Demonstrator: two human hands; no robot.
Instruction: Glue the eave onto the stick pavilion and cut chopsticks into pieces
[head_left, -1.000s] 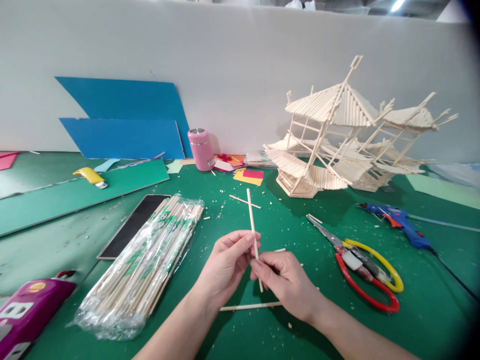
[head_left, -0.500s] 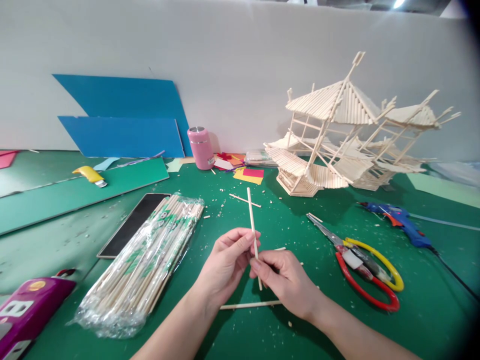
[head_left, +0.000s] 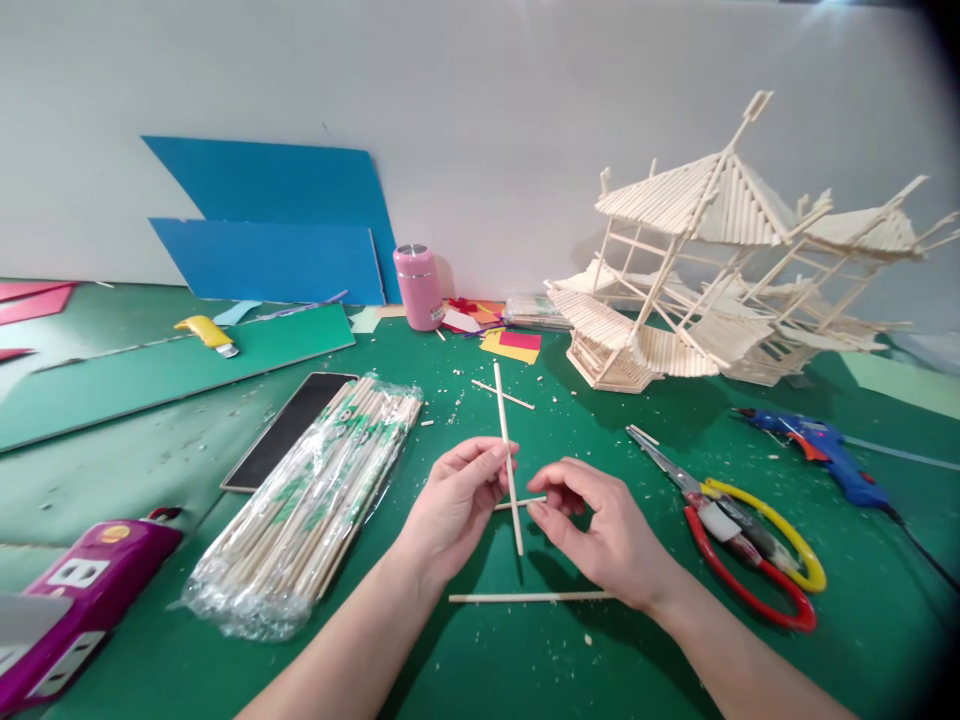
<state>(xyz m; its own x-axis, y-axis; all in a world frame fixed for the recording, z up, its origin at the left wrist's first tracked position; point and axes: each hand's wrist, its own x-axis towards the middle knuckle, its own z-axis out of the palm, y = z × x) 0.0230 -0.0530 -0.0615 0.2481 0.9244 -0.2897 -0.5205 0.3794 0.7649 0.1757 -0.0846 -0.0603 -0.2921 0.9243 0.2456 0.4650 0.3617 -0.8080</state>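
My left hand (head_left: 461, 500) pinches a thin wooden stick (head_left: 505, 420) between thumb and fingers. The stick stands nearly upright, its lower end in front of the green table. Just right of it is my right hand (head_left: 592, 510), with thumb and forefinger apart and not gripping the stick. Behind the fingers shows part of another thin stick (head_left: 517, 504), its right end hidden by my right hand. Nearer to me, a longer loose stick (head_left: 525, 598) lies crosswise below both hands. A short stick (head_left: 504, 394) lies farther back.
To the left lie a plastic-wrapped bundle of sticks (head_left: 315, 500), a dark phone (head_left: 277, 430), a yellow cutter (head_left: 206, 332) and a purple power strip (head_left: 97, 590). Scissors (head_left: 739, 540) and a blue glue gun (head_left: 825, 450) lie right. Behind stand a pink flask (head_left: 418, 290) and a stick-built pavilion (head_left: 675, 210).
My right hand has let go of the upright stick and moved slightly right, its fingers parting. My left hand still holds the stick. The whole view has shifted a little.
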